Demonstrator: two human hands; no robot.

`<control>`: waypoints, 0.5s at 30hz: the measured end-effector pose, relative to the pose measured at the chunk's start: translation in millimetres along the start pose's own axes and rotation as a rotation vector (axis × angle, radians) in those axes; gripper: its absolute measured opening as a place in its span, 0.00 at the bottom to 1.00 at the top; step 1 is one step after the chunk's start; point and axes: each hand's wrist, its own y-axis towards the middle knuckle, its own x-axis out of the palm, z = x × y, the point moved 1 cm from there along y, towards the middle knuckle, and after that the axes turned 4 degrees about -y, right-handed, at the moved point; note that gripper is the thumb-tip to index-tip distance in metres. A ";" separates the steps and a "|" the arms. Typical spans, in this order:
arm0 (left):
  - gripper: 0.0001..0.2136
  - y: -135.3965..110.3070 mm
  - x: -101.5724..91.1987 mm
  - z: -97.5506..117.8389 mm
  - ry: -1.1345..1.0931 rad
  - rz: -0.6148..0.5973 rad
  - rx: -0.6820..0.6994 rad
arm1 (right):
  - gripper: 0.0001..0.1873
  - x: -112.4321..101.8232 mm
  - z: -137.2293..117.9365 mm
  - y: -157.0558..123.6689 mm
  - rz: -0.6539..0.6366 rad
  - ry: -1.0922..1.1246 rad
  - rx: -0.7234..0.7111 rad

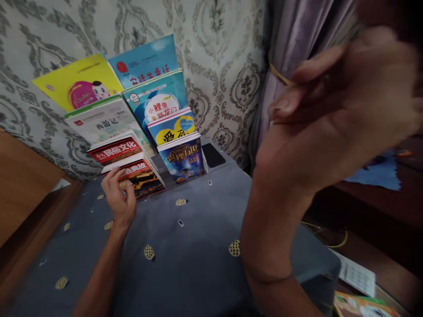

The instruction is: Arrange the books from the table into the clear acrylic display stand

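Note:
My left hand (pixel 120 196) is at the left edge of the front-left book (pixel 143 178), which has a red and black cover. Its fingers are bent around that edge, with the thumb on the front cover. Close to the camera, my right hand (pixel 343 101) is raised at the upper right, away from the books. Its fingers curl inward and are blurred, so whether anything is in them is unclear. Beside the front-left book stands a dark blue book (pixel 185 160). Behind them, a red-titled book (pixel 115 149) and a yellow and blue book (pixel 173 127) lean back.
Farther back stand a white-green book (pixel 99 119), a teal book (pixel 158 101), a yellow book (pixel 79 83) and a blue book (pixel 145 57) near the patterned wall (pixel 224 57). A black phone (pixel 213 154) lies on the grey-blue cloth (pixel 198 255). A purple curtain (pixel 294 35) hangs right.

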 end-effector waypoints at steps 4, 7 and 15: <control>0.24 -3.5 -3.1 -20.7 0.032 0.107 -0.100 | 0.10 25.1 -15.6 3.8 0.394 0.205 0.072; 0.27 -8.8 -5.6 -43.6 -0.016 0.156 -0.278 | 0.10 53.7 -20.0 3.9 0.119 0.307 0.030; 0.26 -67.0 1.7 -84.6 -0.200 0.016 -0.497 | 0.16 95.2 0.8 -8.1 -0.297 0.046 0.025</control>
